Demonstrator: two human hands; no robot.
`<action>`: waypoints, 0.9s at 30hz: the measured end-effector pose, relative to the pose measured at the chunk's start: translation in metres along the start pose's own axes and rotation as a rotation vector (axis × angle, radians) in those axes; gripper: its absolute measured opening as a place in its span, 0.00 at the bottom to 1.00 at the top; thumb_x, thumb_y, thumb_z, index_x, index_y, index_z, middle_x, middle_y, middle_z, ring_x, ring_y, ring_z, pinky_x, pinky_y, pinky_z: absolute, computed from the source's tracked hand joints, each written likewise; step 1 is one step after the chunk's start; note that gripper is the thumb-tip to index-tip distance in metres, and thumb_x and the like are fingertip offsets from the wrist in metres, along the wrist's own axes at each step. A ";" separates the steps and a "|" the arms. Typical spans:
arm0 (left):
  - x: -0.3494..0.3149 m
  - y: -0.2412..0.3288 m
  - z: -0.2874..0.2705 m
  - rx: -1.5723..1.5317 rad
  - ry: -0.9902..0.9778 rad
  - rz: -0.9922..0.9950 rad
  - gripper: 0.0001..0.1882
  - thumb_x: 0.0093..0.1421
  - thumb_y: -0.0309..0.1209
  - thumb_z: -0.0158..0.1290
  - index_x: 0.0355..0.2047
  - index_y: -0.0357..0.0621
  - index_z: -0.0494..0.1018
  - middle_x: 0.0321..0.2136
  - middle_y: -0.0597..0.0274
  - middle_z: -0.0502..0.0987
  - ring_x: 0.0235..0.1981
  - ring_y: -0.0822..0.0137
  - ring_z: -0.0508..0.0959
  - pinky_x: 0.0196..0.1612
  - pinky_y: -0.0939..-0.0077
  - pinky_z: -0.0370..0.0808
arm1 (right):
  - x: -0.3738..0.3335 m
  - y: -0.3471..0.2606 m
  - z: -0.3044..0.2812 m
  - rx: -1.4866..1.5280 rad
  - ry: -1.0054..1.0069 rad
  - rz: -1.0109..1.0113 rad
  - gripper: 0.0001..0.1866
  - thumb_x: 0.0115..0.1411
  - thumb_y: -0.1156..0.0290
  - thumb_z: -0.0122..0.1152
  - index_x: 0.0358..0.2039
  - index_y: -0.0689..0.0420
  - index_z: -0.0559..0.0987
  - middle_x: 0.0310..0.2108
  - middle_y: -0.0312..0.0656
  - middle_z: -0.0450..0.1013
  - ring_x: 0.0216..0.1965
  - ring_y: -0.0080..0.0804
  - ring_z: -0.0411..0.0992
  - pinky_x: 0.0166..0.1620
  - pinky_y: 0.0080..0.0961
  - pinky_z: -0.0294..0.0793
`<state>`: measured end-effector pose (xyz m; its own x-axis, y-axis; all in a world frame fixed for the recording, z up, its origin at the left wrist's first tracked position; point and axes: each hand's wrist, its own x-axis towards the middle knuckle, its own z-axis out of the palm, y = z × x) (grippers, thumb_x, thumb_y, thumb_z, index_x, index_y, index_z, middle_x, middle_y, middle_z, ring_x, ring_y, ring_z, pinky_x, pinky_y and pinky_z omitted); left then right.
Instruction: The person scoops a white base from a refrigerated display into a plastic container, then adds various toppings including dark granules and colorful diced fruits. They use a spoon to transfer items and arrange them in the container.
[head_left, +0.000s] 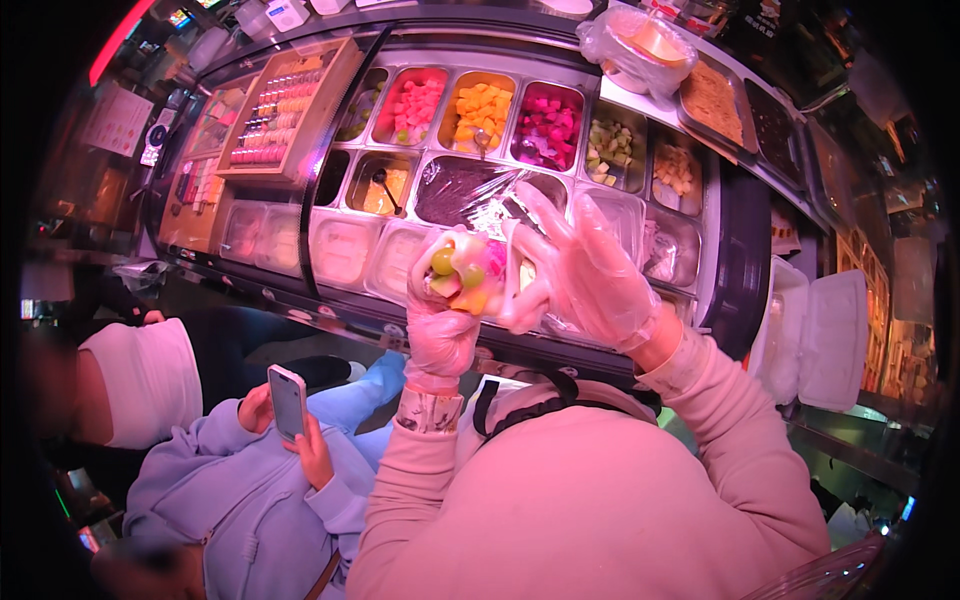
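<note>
In clear plastic gloves, both my hands are over the front edge of a food counter. My left hand (443, 340) is closed around a fruit-filled wrap (466, 275), pale and soft-looking, with green grapes, orange-yellow chunks and a pink piece showing at its top. Just to the right, my right hand (605, 265) is open, its longer fingers stretched up and away. Its lower fingers are beside the wrap's right side; whether they press on it I cannot tell. Behind the hands sits a metal pan of dark filling (455, 190), partly covered with cling film.
Metal pans of pink cubes (415, 103), mango cubes (482, 108) and magenta cubes (547, 122) line the back. A black spoon (386, 190) stands in a yellow pan. At right is a white foam box (815, 335), lid up. Someone holding a phone (288, 402) is at left.
</note>
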<state>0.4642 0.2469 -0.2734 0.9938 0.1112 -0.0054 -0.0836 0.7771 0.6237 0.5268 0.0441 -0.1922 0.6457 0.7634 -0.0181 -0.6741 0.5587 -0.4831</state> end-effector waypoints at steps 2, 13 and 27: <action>-0.003 0.000 0.001 -0.022 0.006 -0.041 0.48 0.45 0.04 0.52 0.69 0.48 0.64 0.67 0.56 0.66 0.69 0.54 0.69 0.71 0.55 0.69 | 0.014 -0.007 0.023 -0.202 0.097 0.077 0.49 0.72 0.38 0.52 0.80 0.48 0.43 0.80 0.54 0.37 0.55 0.52 0.79 0.59 0.43 0.79; -0.001 0.003 0.013 -0.102 -0.021 -0.355 0.47 0.41 0.08 0.48 0.66 0.42 0.66 0.59 0.55 0.73 0.62 0.54 0.76 0.66 0.60 0.75 | 0.139 -0.058 0.043 -2.056 -0.123 0.811 0.20 0.56 0.70 0.71 0.49 0.60 0.84 0.41 0.42 0.85 0.41 0.36 0.85 0.37 0.40 0.86; 0.006 0.018 0.007 -0.058 -0.275 -0.690 0.39 0.49 0.24 0.65 0.63 0.39 0.67 0.58 0.55 0.75 0.59 0.60 0.77 0.65 0.62 0.74 | 0.109 -0.034 0.002 -1.794 -0.096 0.787 0.22 0.59 0.52 0.66 0.34 0.63 0.88 0.28 0.50 0.82 0.31 0.44 0.83 0.36 0.38 0.82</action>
<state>0.4694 0.2567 -0.2568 0.8041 -0.5665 -0.1805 0.5695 0.6467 0.5073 0.6192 0.1089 -0.1762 0.3738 0.6834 -0.6272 0.3674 -0.7299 -0.5764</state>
